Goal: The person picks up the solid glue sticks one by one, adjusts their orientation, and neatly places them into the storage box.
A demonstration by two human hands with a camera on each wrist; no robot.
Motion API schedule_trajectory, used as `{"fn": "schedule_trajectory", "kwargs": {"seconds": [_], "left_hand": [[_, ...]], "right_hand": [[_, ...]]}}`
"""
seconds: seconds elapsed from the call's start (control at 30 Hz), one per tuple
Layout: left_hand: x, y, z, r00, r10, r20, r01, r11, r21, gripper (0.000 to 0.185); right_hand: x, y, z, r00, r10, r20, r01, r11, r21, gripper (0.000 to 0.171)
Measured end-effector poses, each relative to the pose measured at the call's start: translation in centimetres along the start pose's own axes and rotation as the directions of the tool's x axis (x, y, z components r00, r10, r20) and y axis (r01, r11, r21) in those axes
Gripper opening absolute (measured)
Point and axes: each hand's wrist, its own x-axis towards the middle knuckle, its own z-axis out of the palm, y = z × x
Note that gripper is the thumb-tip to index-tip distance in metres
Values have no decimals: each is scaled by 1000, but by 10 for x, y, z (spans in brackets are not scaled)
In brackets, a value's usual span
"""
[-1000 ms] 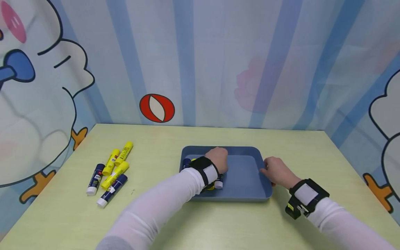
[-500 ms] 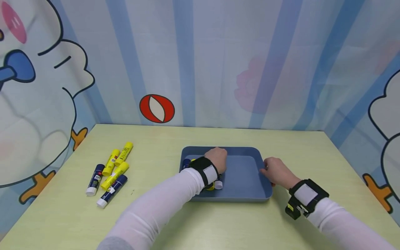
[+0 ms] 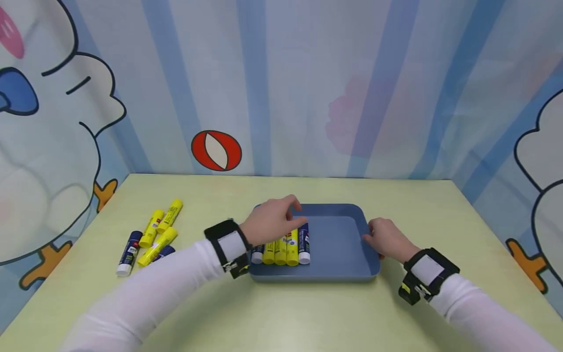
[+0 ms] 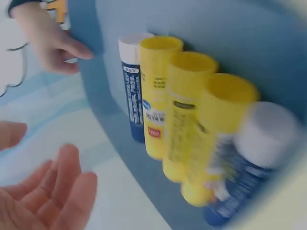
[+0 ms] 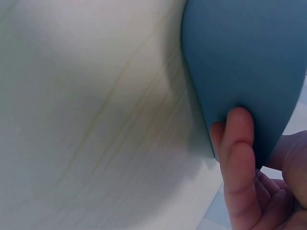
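The left hand (image 3: 270, 221) has lifted off the glue sticks (image 3: 283, 247), fingers loose and empty; five lie in the tray (image 3: 347, 271). The right hand (image 3: 384, 239) grasps the tray's edge.

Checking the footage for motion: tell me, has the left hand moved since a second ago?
Yes. The left hand has lifted leftward off the glue sticks, toward the tray's left rim.

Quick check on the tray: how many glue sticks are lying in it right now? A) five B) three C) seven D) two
A: the head view shows five glue sticks in a row at the left of the blue tray, two blue ones flanking three yellow; the left wrist view shows the same five.
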Motion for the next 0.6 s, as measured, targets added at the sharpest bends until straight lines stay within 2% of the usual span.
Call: {"fn": "schedule_trajectory", "kwargs": {"seconds": [0.1,0.17,0.23,0.33,0.43,0.5,0.6], "left_hand": [[-27,-18,-16,1000,0,-19,-2,996,-92,29],[-45,-34,-29,999,-34,-15,31,990,-141,29],[-63,-52,-40,997,-77,-24,72,986,-147,28],[-91,-76,-55,989,-139,-52,135,988,-78,29],[-119,-90,-67,977,-175,-120,181,983,41,29],[-134,-98,-73,967,-195,-163,217,968,129,31],[-150,-109,-78,950,-234,-207,280,932,232,33]], "right_hand": [[1,0,0,1000,-9,2,9,1000,-1,13],[1,0,-1,1000,-10,7,10,1000,0,13],[0,1,-3,1000,-8,12,8,1000,-1,13],[-1,1,-3,1000,-2,21,2,1000,-1,14],[-2,1,-3,1000,-2,25,2,1000,-2,14],[-2,2,-4,1000,-6,24,6,1000,-4,14],[-4,3,-5,1000,-1,15,1,1000,-9,14]]}}
